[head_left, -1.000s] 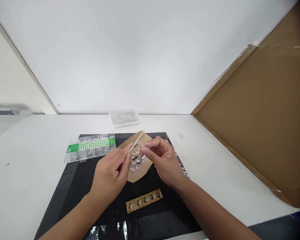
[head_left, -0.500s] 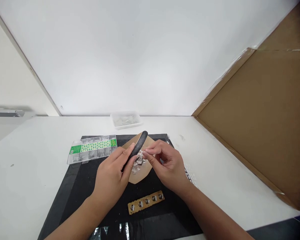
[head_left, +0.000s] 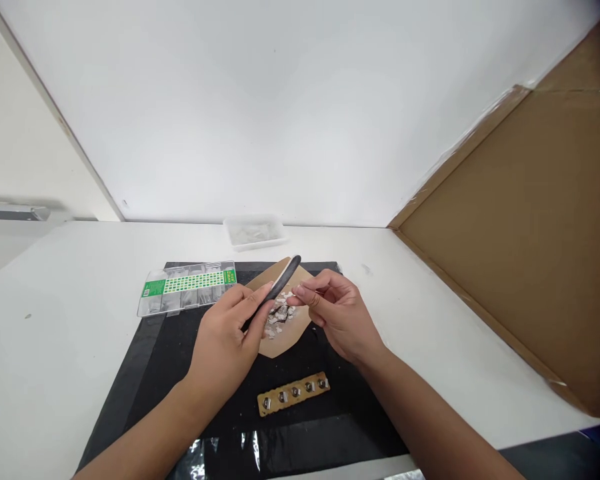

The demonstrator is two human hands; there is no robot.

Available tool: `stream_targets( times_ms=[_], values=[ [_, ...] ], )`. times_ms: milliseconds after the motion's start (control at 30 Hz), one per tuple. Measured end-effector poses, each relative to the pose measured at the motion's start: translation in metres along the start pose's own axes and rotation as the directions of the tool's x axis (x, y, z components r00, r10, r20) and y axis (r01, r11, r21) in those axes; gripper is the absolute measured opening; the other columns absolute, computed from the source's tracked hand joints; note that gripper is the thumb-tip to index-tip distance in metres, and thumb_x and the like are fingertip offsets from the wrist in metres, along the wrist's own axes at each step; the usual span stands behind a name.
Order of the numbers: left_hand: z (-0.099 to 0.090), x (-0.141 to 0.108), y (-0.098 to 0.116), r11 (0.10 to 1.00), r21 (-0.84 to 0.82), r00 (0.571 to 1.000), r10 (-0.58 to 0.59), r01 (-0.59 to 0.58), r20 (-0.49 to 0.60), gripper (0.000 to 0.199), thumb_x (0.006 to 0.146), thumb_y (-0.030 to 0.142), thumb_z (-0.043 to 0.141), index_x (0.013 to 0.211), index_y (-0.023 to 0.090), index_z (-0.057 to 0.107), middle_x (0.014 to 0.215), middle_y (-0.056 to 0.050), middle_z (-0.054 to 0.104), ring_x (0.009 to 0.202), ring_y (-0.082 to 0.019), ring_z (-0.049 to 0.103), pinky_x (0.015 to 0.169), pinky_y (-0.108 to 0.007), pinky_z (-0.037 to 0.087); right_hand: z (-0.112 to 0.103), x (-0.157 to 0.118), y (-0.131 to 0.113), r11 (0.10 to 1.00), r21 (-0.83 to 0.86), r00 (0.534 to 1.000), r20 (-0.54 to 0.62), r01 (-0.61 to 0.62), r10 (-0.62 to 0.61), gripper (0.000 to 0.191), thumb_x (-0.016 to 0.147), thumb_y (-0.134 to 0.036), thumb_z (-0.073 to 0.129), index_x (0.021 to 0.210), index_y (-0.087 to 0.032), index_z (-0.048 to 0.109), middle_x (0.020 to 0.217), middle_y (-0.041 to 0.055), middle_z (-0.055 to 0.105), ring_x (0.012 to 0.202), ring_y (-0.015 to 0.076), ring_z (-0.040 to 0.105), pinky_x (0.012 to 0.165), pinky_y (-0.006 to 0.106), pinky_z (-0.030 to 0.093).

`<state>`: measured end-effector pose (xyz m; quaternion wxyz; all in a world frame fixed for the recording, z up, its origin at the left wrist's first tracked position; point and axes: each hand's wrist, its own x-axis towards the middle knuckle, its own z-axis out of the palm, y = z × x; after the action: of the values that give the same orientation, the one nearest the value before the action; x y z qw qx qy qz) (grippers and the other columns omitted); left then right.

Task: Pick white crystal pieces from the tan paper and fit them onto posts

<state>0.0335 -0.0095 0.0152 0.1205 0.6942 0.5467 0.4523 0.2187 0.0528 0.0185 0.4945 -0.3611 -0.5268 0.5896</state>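
My left hand [head_left: 233, 327] grips a black curved band with a pale edge [head_left: 286, 273], tilted up and away to the right. Its lower part is hidden behind my fingers and thumb. To the right, my right hand [head_left: 337, 307] is closed in a pinch, thumb against fingertips; what it holds, if anything, is too small to make out. Beneath both hands lies a tan paper sheet [head_left: 283, 345] with a heap of small whitish flakes [head_left: 280, 312] on it. Nearer to me rests a yellowish strip [head_left: 294, 395] carrying several dark, shiny round pieces.
A clear compartment case with a green label [head_left: 190, 285] lies at the left of the black mat [head_left: 180, 360]. Behind the mat stands a translucent tray [head_left: 255, 233] with pale contents. A cardboard panel [head_left: 510, 227] leans on the right; a white wall [head_left: 260, 113] rises behind.
My right hand has drawn slightly right, away from the black band. The band has turned a little, showing more of its pale edge. The whole view has shifted slightly.
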Motion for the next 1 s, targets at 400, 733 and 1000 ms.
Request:
stream_targets(
  times_ms=[400, 733, 1000],
  values=[
    [0.001, -0.001, -0.002, 0.997, 0.076, 1.0, 0.01, -0.008, -0.022, 0.029, 0.098, 0.026, 0.056, 0.124, 0.025, 0.07, 0.092, -0.003, 0.066, 0.082, -0.016, 0.064, 0.076, -0.03, 0.053, -0.006, 0.0, -0.006, 0.974, 0.052, 0.973, 0.092, -0.219, 0.214, 0.03, 0.082, -0.047, 0.079, 0.085, -0.019, 0.068, 0.088, 0.0048, 0.071, 0.081, 0.0144, 0.07, 0.04, 0.016, 0.031],
    [0.001, -0.003, 0.002, 0.999, -0.022, 0.998, -0.033, 0.035, 0.061, 0.026, 0.097, 0.024, 0.059, 0.117, 0.029, 0.074, 0.102, -0.002, 0.075, 0.088, -0.017, 0.071, 0.08, -0.031, 0.057, 0.005, -0.007, 0.007, 0.834, -0.506, 0.97, 0.029, 0.221, -0.239, 0.013, 0.093, -0.034, 0.066, 0.097, -0.021, 0.066, 0.09, 0.0051, 0.073, 0.076, 0.0169, 0.069, 0.065, 0.03, 0.054],
    [-0.001, -0.002, 0.004, 0.999, 0.017, 0.999, -0.029, 0.028, 0.024, 0.022, 0.097, 0.029, 0.061, 0.112, 0.029, 0.077, 0.083, 0.001, 0.076, 0.073, -0.015, 0.07, 0.071, -0.028, 0.057, 0.007, -0.006, 0.012, 0.462, -0.707, 0.784, 0.213, 0.536, -0.583, 0.012, 0.095, -0.016, 0.059, 0.086, -0.022, 0.062, 0.081, 0.0028, 0.066, 0.075, 0.0159, 0.061, 0.064, 0.029, 0.049]
  ],
)
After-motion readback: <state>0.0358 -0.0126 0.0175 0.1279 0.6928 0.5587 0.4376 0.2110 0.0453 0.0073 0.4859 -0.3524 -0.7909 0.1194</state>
